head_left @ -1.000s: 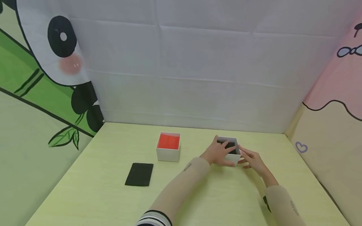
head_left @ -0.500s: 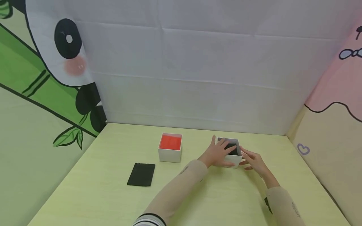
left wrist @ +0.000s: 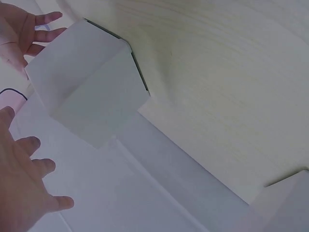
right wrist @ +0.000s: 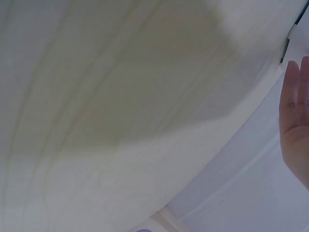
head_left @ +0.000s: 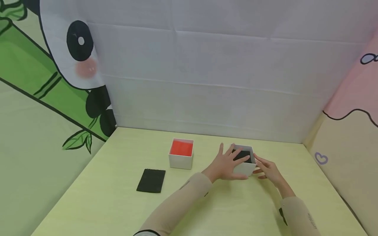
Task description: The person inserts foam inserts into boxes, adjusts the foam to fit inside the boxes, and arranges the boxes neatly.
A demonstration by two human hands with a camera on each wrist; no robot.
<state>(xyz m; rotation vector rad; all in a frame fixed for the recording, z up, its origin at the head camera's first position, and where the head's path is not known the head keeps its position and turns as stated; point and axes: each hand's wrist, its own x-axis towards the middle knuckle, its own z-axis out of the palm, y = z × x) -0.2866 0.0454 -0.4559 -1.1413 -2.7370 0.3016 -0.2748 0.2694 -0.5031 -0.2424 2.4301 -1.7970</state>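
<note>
A small open white box [head_left: 245, 169] with something black [head_left: 245, 154] inside stands at the right of the table. My left hand [head_left: 225, 164] is at its left side, fingers spread and overlapping the box in the head view. In the left wrist view, the left hand [left wrist: 21, 188] appears with fingers apart, a gap between it and the white box [left wrist: 99, 96]. My right hand [head_left: 269, 171] is at the box's right side, fingertips right at the wall. Its fingers are fairly straight in the right wrist view, where the right hand [right wrist: 297, 116] shows at the edge.
Left of the hands stands a second white box [head_left: 180, 162] holding something flat and red [head_left: 181, 148]. A flat black rectangular piece [head_left: 151, 181] lies on the pale wood table [head_left: 97, 203] nearer the front. A white sheet [head_left: 192, 98] hangs behind the table.
The head view has shifted slightly, moving the scene to the right. My left hand has drawn a little leftward from the box, its fingers spread wider. My right hand stays by the box.
</note>
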